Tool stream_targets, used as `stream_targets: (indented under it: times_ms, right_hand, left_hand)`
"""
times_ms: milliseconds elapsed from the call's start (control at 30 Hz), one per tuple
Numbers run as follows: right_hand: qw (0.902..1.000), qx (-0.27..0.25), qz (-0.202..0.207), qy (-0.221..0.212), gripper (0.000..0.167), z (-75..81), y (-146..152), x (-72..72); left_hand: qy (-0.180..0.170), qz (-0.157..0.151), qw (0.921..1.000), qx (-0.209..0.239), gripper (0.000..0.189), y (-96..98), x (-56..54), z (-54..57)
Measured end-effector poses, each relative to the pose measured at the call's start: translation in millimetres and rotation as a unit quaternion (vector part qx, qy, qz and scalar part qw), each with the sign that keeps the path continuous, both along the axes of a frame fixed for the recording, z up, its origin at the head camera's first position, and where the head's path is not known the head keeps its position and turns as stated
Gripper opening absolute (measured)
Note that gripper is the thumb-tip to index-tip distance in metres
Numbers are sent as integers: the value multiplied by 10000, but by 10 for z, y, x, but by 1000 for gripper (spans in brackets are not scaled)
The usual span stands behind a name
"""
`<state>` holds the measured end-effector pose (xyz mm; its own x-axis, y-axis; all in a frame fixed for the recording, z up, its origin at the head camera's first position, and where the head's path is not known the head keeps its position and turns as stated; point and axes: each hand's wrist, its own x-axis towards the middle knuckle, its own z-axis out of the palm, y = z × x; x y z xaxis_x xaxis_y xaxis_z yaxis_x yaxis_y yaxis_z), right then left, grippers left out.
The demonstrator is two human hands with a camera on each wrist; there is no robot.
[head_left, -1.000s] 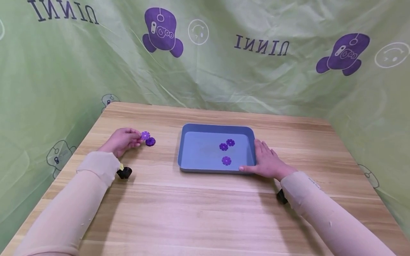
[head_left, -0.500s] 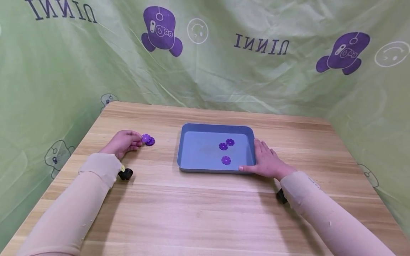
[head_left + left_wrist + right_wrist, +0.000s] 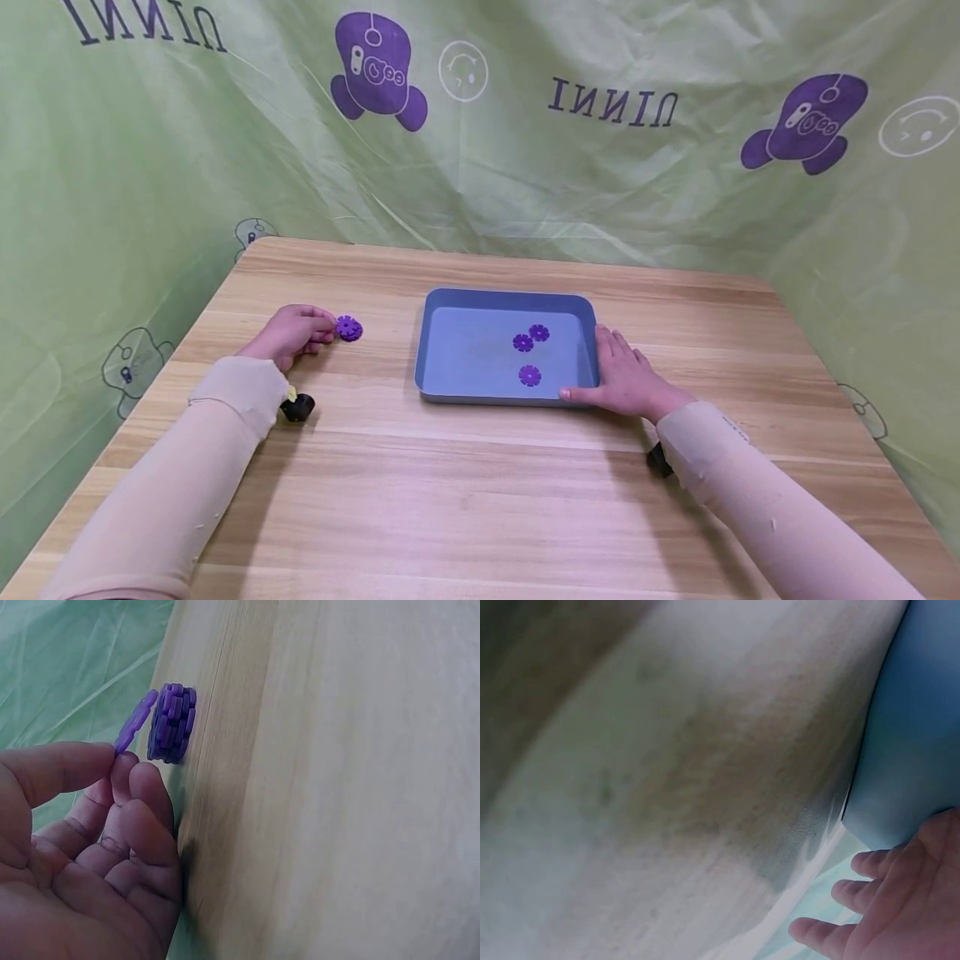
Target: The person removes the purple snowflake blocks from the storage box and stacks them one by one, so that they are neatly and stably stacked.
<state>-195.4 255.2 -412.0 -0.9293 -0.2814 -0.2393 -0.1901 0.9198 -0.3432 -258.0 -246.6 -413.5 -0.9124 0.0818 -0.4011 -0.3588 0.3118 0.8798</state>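
Between thumb and fingertip, my left hand (image 3: pixel 296 332) pinches a purple flower-shaped plastic disc (image 3: pixel 136 721) by its edge. The disc tilts right beside a short stack of similar purple discs (image 3: pixel 172 724) on the table; whether they touch cannot be told. Toward the middle lies a shallow blue tray (image 3: pixel 468 350) holding three purple discs (image 3: pixel 529 375), two of them close together. My right hand (image 3: pixel 630 381) rests at the tray's front right corner, its fingers extended along the right side and the thumb over the front rim. In the right wrist view, the blue tray wall (image 3: pixel 907 750) is beside the fingers.
Everything stands on a light wooden table (image 3: pixel 465 500). A green printed cloth (image 3: pixel 480 167) hangs behind and at both sides. Black wrist-worn devices (image 3: pixel 298 407) show beneath both sleeves.
The pinched disc has moved slightly right and down, and now overlaps the stack in the head view. My right hand and the tray stay in place.
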Motion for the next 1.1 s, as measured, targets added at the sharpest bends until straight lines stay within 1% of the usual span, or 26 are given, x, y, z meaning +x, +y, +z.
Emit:
stream_targets:
  times_ms: [500,800,1100]
  right_hand:
    - [10000,-40,-30,14,133,-15,1,-7]
    - [10000,-38,-24,14,133,-22,6,-4]
    - [10000,-40,-18,22,133,-10,-4,-2]
  left_hand:
    - [5,20,9999,-145,20,40,10,22]
    - [104,28,9996,-247,21,74,18,23]
    - [226,39,9996,-146,21,83,18,3]
